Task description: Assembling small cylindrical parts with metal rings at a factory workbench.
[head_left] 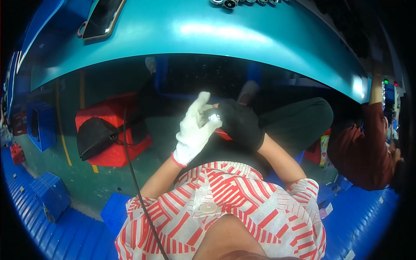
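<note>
Above my lap, my two gloved hands meet at a small, shiny, rounded metal piece [214, 117]. My left hand [194, 128], in a white knitted glove with a red cuff edge, grips it beside the thumb, and one finger points up and away. My right hand [242, 123], in a black glove, closes in on the piece from the other side. Its fingers are dark and partly hidden, though a bit of bare fingertip shows. Glare blurs the details of the piece. A bit of red [223, 134] shows just under the hands.
Ahead curves a teal table [225, 39], with a phone [102, 19] at its left and several shiny metal parts [230, 4] at its far edge. A dark cable [135, 182] crosses my left side. A black bag [98, 138] lies on a red stool [106, 113]. Another person [362, 151] sits at right.
</note>
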`<state>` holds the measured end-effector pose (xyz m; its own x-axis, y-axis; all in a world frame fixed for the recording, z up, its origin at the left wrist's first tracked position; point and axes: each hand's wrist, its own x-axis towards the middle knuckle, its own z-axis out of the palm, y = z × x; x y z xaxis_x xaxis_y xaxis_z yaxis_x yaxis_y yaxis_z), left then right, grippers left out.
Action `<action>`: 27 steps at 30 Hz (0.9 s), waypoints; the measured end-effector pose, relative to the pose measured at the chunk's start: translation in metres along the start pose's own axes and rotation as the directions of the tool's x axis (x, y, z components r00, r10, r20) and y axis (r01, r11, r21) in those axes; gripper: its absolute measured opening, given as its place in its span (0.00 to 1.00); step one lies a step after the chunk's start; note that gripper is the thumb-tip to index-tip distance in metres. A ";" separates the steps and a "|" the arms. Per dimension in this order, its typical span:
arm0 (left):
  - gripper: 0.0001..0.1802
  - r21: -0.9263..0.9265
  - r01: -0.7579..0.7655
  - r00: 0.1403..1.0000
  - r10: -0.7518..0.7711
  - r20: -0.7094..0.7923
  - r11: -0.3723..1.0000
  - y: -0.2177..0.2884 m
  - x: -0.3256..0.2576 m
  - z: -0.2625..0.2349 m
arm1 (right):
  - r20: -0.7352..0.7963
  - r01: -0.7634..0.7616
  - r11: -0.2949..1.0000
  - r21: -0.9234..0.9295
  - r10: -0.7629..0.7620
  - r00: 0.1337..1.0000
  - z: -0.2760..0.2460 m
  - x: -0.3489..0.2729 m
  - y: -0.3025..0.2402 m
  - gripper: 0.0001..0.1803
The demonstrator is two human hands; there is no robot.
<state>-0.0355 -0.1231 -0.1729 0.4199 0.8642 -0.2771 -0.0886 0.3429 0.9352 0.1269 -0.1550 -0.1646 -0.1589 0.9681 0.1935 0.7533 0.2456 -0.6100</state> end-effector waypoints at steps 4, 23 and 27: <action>0.30 0.272 -0.110 0.993 0.098 0.059 0.956 0.001 -0.002 -0.003 | 0.032 -0.036 0.999 -0.005 0.036 0.999 0.002 -0.002 0.000 0.19; 0.20 0.414 -0.145 0.989 0.125 0.077 0.898 0.001 0.004 -0.011 | 0.089 -0.067 0.998 0.007 0.067 0.994 0.001 0.003 -0.005 0.14; 0.19 0.070 0.158 0.986 -0.162 0.049 0.985 0.006 0.009 -0.010 | 0.021 -0.155 0.960 0.231 0.155 0.988 0.001 0.001 -0.003 0.18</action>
<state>-0.0418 -0.1096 -0.1718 0.4726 0.7782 -0.4135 0.0421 0.4488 0.8926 0.1242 -0.1542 -0.1631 -0.0537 0.9953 0.0810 0.6008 0.0970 -0.7935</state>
